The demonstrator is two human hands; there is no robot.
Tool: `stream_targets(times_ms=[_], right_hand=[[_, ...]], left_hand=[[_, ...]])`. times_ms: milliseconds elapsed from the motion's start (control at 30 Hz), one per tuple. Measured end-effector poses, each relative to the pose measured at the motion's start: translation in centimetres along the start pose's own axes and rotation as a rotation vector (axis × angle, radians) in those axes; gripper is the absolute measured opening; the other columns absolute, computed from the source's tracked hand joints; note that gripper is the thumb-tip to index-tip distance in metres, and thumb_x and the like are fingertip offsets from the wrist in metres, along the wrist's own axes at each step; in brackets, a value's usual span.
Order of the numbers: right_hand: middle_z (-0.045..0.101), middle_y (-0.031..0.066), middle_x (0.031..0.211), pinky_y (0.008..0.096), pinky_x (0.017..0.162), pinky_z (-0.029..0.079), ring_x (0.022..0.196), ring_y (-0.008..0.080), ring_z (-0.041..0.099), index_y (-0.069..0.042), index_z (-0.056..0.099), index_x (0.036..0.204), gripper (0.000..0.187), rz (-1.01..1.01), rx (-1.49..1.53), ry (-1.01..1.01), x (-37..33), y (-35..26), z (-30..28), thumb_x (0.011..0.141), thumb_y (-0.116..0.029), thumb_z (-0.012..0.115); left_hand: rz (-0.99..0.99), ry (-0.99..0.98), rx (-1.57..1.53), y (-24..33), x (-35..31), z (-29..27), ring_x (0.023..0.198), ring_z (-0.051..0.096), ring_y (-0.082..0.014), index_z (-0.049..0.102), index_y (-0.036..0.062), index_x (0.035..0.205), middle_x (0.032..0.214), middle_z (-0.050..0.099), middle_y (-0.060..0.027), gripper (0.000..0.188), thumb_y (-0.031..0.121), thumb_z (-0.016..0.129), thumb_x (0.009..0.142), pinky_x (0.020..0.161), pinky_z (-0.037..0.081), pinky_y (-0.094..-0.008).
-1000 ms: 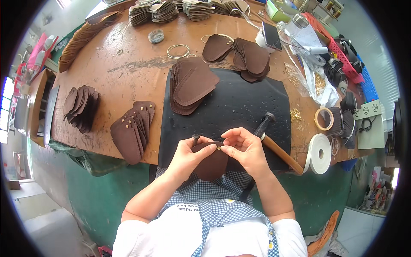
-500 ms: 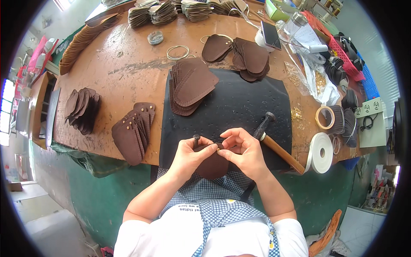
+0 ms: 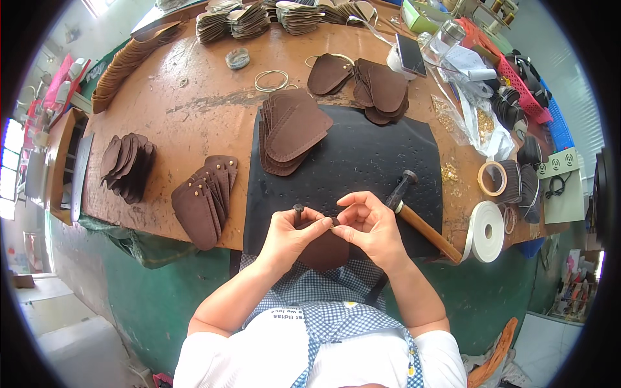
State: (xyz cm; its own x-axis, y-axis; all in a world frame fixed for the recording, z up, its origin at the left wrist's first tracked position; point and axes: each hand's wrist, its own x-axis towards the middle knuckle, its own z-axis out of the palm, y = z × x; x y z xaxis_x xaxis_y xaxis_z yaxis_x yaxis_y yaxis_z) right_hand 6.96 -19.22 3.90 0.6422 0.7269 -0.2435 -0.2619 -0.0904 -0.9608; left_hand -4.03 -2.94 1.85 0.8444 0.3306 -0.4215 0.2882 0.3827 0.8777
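Leather piece (image 3: 325, 252) hangs at the near edge of the black mat (image 3: 356, 168), its top edge pinched tight in the left hand (image 3: 286, 231). Thumb and fingertip of the right hand (image 3: 370, 231) meet, seemingly on a small gold fastener (image 3: 334, 226). A slack right grip could drop it; a shifting left grip could seat it crooked. The hammer (image 3: 428, 233), just beside, could get bumped.

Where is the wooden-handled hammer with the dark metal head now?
In the head view, the hammer lies just right of the person's bare right hand, mostly on the black mat, its handle's end near the round white roll.
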Motion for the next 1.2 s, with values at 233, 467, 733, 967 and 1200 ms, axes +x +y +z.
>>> stream_targets(times_ms=[233,467,733,967,1200], right_hand=[[0.066,0.0026,0.097,0.0236,0.087,0.055,0.093,0.0082,0.065,-0.003,0.057,0.124,0.044,0.017,0.106,0.004,0.3,0.4,0.0,0.086,0.005,0.078],[0.069,0.005,0.094,0.0264,0.086,0.057,0.089,0.0123,0.069,0.0,0.068,0.103,0.019,-0.399,-0.389,0.013,-0.1,0.4,0.3,0.087,0.006,0.076],[0.07,0.0039,0.095,0.0255,0.085,0.057,0.089,0.0102,0.068,0.0,0.068,0.099,0.014,-0.005,0.066,-0.01,0.5,0.2,-0.8,0.088,0.005,0.074],[0.07,0.0043,0.096,0.0243,0.083,0.056,0.09,0.0098,0.067,-0.003,0.063,0.107,0.025,0.05,0.173,-0.122,1.4,0.5,-1.8,0.087,0.003,0.077],[0.067,0.0024,0.099,0.0244,0.086,0.055,0.094,0.0092,0.066,-0.003,0.061,0.111,0.027,0.093,0.205,-0.065,0.7,-0.1,-1.0,0.089,0.0,0.075]], left_hand=[[0.036,0.017,0.007,-0.1,0.0,0.0,0.072,0.062,-0.0053,0.072,0.0018,0.092,0.083,0.07,-0.0003,0.014,0.013,0.079,0.09,0.066,0.051,-0.0203],[0.039,0.03,-0.037,-0.4,0.1,0.0,0.073,0.062,-0.0048,0.072,0.002,0.092,0.083,0.07,0.0004,0.013,0.013,0.079,0.09,0.066,0.051,-0.02],[0.025,-0.015,-0.014,0.1,0.0,0.1,0.072,0.062,-0.0051,0.073,0.0008,0.096,0.084,0.071,-0.0005,0.014,0.014,0.078,0.091,0.067,0.051,-0.0203],[-0.034,-0.09,-0.017,0.6,0.2,-0.4,0.072,0.064,-0.0063,0.072,0.001,0.093,0.084,0.071,-0.0017,0.014,0.013,0.079,0.09,0.065,0.052,-0.0209],[-0.034,-0.042,-0.06,0.4,0.3,-0.4,0.071,0.064,-0.0069,0.071,0.002,0.091,0.083,0.071,-0.0018,0.012,0.011,0.078,0.089,0.066,0.052,-0.0208]])
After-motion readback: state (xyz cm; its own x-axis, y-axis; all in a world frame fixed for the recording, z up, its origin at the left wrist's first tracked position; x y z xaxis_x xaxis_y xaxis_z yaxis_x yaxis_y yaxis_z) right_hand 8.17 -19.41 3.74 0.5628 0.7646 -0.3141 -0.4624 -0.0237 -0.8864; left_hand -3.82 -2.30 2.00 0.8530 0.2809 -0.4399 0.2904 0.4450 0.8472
